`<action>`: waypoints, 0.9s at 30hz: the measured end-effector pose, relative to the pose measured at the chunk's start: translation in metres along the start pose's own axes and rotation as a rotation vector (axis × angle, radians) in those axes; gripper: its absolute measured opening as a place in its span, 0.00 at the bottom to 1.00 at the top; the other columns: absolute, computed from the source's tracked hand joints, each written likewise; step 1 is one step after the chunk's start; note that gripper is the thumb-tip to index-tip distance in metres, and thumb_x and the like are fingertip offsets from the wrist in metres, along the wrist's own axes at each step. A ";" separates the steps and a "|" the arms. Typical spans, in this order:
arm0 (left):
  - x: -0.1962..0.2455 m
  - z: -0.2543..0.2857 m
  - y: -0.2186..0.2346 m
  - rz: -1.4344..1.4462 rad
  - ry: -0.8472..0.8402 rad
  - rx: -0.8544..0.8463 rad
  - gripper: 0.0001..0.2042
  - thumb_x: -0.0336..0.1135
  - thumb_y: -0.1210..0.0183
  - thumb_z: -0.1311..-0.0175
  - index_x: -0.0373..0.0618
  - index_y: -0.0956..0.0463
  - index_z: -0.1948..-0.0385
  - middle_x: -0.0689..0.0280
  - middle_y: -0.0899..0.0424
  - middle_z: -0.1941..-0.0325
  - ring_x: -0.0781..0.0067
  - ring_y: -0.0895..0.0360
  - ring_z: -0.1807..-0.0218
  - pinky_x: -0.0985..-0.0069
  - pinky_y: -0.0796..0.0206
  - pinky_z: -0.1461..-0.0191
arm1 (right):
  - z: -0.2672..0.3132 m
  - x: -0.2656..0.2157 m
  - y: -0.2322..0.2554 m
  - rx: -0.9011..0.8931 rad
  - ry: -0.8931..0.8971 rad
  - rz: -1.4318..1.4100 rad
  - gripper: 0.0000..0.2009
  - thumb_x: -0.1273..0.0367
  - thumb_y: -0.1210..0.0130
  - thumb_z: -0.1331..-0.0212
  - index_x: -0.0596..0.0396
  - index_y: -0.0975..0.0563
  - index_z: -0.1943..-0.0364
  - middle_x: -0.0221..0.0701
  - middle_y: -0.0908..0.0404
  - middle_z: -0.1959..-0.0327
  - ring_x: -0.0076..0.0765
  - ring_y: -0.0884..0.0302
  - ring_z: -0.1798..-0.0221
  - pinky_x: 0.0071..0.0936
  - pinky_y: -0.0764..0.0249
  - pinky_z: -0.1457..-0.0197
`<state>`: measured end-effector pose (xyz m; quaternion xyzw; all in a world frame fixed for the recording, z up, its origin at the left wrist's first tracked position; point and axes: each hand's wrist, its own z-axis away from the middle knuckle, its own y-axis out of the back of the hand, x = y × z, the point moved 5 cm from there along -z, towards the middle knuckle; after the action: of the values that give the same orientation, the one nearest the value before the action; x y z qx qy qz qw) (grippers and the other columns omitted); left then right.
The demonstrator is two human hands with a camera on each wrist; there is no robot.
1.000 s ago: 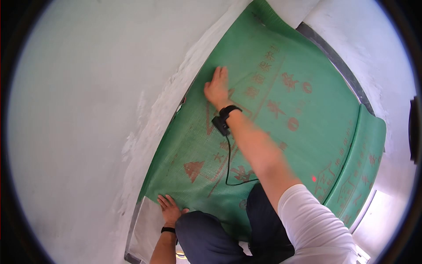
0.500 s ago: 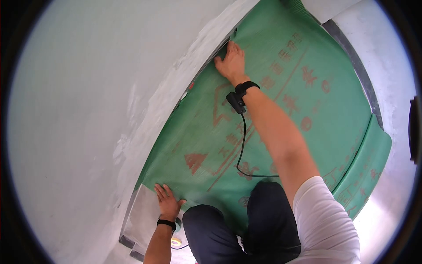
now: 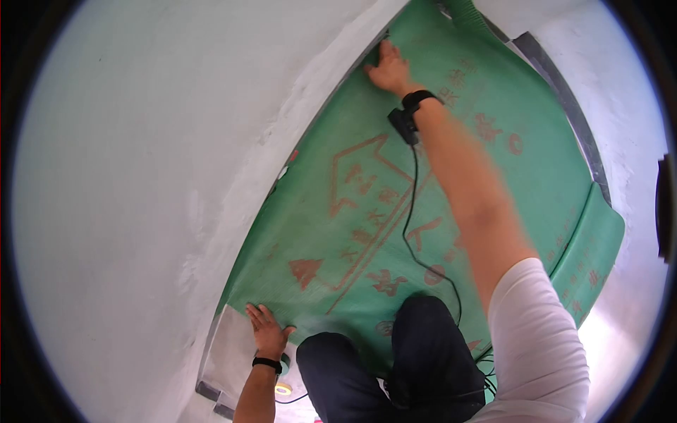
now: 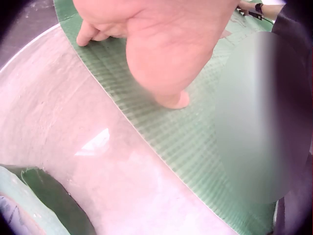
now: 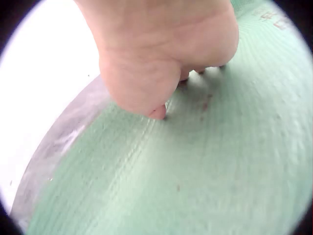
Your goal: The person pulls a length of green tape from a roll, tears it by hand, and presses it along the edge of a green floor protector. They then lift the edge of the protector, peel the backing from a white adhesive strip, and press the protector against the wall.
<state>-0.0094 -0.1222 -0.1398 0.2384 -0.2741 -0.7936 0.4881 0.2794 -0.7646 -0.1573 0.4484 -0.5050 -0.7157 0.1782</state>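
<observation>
The person wears a white short sleeve, creased in folds, and dark trousers. A black band circles the left wrist; the right wrist's black strap bears a boxy black camera with a thin black cable.

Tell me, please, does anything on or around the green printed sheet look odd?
Yes. The green plastic-looking sheet with reddish print does not lie fully flat: its far end looks bunched, and a raised strip, folded or rolled, runs along its right side. The whitish wall at left looks rough and patchy near the sheet.
</observation>
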 end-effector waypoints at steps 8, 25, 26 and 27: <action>0.001 0.000 -0.004 -0.083 -0.048 0.033 0.60 0.62 0.32 0.51 0.18 0.58 0.32 0.23 0.64 0.27 0.25 0.64 0.24 0.53 0.61 0.21 | -0.042 0.043 0.017 -0.165 -0.011 -0.609 0.46 0.53 0.37 0.47 0.64 0.44 0.28 0.52 0.45 0.25 0.51 0.46 0.23 0.38 0.47 0.23; -0.001 0.001 0.001 -0.029 -0.047 0.070 0.58 0.62 0.34 0.49 0.21 0.57 0.30 0.24 0.63 0.27 0.23 0.59 0.25 0.49 0.54 0.24 | 0.290 -0.174 -0.089 -0.151 0.324 -0.455 0.37 0.68 0.49 0.39 0.85 0.51 0.35 0.72 0.51 0.30 0.72 0.56 0.24 0.45 0.55 0.20; -0.001 0.002 -0.001 -0.022 -0.049 0.057 0.58 0.62 0.34 0.49 0.22 0.57 0.30 0.24 0.63 0.27 0.23 0.59 0.25 0.49 0.54 0.24 | 0.293 -0.187 -0.099 -0.151 0.327 -0.451 0.37 0.68 0.49 0.39 0.85 0.51 0.35 0.72 0.51 0.30 0.72 0.56 0.24 0.45 0.55 0.20; -0.001 0.003 -0.003 -0.016 -0.052 0.058 0.58 0.62 0.34 0.49 0.22 0.57 0.30 0.24 0.63 0.27 0.23 0.59 0.25 0.49 0.54 0.24 | 0.291 -0.197 -0.106 -0.116 0.259 -0.570 0.37 0.70 0.50 0.39 0.84 0.52 0.34 0.70 0.51 0.30 0.71 0.57 0.24 0.45 0.55 0.20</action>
<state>-0.0125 -0.1192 -0.1395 0.2337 -0.3077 -0.7951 0.4674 0.1662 -0.4164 -0.1340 0.6481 -0.2904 -0.7015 0.0585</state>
